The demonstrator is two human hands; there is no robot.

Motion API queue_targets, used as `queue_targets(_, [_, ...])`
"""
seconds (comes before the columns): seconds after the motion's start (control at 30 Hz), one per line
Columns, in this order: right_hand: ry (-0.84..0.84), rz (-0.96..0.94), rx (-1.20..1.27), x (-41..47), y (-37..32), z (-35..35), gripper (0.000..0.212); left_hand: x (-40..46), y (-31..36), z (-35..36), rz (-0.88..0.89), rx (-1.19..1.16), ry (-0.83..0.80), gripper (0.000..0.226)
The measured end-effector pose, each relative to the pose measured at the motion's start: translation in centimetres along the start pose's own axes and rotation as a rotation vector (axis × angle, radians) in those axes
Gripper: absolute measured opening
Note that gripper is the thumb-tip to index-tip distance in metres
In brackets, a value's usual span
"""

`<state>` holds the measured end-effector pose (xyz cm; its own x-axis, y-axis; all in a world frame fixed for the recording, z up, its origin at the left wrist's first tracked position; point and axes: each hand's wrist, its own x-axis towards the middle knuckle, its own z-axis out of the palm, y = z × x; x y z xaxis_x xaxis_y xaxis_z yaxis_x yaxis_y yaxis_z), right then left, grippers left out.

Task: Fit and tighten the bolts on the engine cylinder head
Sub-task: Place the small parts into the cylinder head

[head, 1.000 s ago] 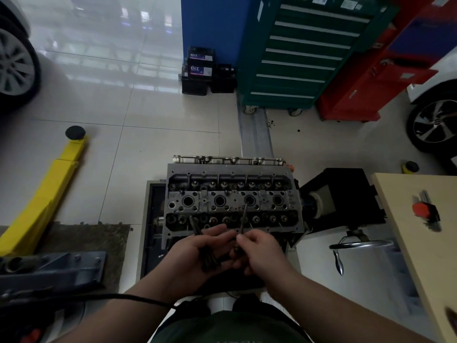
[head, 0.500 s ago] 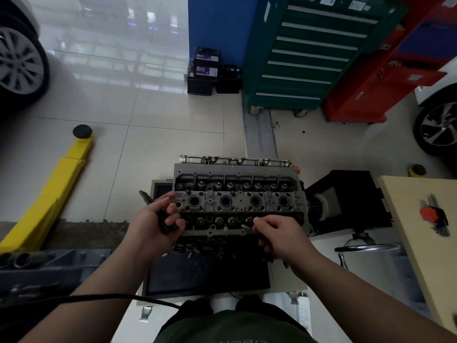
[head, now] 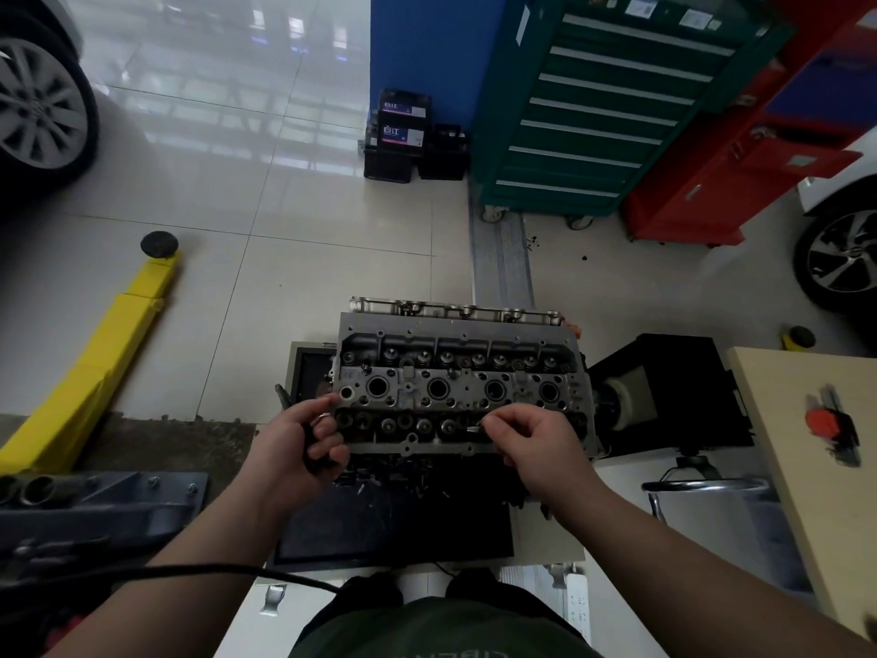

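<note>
Head view, task's thing: the grey metal engine cylinder head [head: 462,387] lies flat on its stand in front of the person, with four round bores in a row along its middle.
Head view, risk at the right hand: the small dark bolt [head: 473,428] is held only by the fingertips at the near edge of the head; I judge it can slip and fall into the dark tray [head: 394,529] below, or enter its hole tilted and cross the thread.
Head view, risk at the left hand: the spare dark bolts [head: 311,444] form a loose bundle, so one can slide out if the grip relaxes.
Head view, right hand pose: the right hand [head: 536,448] comes in from the right, fingers curled together and pinching the bolt.
Head view, left hand pose: the left hand [head: 296,448] is at the head's near left corner, fingers clamped around the bundle.
</note>
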<state>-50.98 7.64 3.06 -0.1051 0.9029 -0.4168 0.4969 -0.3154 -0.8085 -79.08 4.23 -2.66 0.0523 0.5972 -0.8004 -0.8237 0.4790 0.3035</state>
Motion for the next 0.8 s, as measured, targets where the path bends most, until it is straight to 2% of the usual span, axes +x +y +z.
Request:
queue_targets(0.63, [0.038,-0.058,-0.099,1.6,0.2,0.6,0.012,0.4,-0.2,-0.4,0.003,-0.011,-0.010,0.008])
queue_targets(0.7, [0.062,-0.124,-0.194,1.9,0.3,0.7,0.010,0.3,-0.2,-0.4,0.003,-0.010,-0.008,0.007])
queue_targets(0.8, [0.038,-0.305,-0.588,2.8,0.3,1.1,0.015,0.1,-0.2,-0.3,0.012,-0.004,-0.005,0.008])
